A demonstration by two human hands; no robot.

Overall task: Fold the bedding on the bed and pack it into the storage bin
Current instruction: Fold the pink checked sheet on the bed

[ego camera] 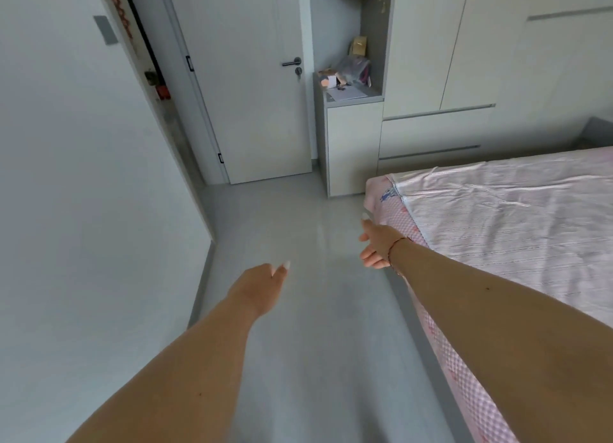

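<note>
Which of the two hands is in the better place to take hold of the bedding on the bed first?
Probably the right hand: it hangs open beside the bed's near corner, close to the bedding. The left hand is over the floor, farther from the bed.

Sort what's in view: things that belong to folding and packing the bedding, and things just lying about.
For the job:
pale striped bedding spread on the bed
bed with pink checked sheet
left hand, right hand, both empty

Just lying about:
clutter on the cabinet nook
door
wardrobe
No storage bin in view.
</note>
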